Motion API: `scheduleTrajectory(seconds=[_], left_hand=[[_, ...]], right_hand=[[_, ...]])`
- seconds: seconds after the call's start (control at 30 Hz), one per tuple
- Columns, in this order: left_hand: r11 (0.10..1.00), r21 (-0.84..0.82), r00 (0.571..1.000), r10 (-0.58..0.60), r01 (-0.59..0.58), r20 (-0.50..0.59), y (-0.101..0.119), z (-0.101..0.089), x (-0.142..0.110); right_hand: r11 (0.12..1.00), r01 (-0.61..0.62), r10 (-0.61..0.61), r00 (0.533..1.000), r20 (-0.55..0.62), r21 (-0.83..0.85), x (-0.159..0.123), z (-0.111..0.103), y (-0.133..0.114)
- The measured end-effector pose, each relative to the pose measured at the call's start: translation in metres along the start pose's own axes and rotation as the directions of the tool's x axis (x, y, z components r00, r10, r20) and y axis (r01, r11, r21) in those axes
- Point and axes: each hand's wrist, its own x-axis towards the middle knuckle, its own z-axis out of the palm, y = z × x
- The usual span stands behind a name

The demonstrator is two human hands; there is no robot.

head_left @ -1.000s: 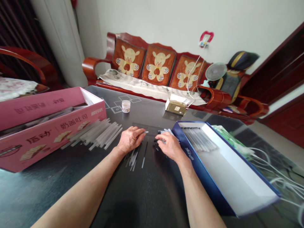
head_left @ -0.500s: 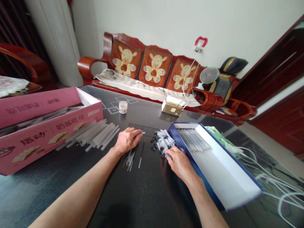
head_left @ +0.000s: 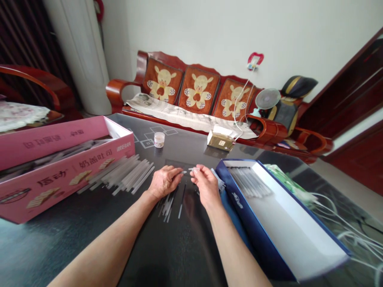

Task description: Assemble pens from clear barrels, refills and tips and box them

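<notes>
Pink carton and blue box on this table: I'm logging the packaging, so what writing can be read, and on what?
"奶酪吐司" (cheese toast): on the long side of the pink carton.
Large red characters on the same side: too stylised to read surely.
Small label at the carton's corner: too small.
White lettering on the blue box: too blurred.
Label on the tan packet: too small.

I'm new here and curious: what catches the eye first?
The pink carton sits at left, a heap of clear plastic sticks beside it. At centre, the left hand and right hand nearly meet over the dark table, the right pinching something small. Behind, three orange animal-print cushions line a red wooden bench.
</notes>
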Motion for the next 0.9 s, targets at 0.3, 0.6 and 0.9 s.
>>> scheduleTrajectory(seconds=[0.3,0.6,0.9], left_hand=[[1.0,-0.021,1.0,-0.016,0.016,-0.015,0.002,-0.001,0.0],[1.0,-0.006,1.0,0.028,-0.028,-0.012,0.002,0.0,0.0],[0.997,-0.019,0.996,0.076,-0.075,0.045,0.006,-0.006,0.003]], right_hand=[[0.975,-0.063,0.084,0.992,-0.095,0.214,0.001,0.007,0.024],[0.999,-0.016,0.017,1.0,-0.01,0.045,0.002,0.01,0.033],[1.0,-0.012,0.011,0.999,0.042,0.017,0.003,0.008,0.029]])
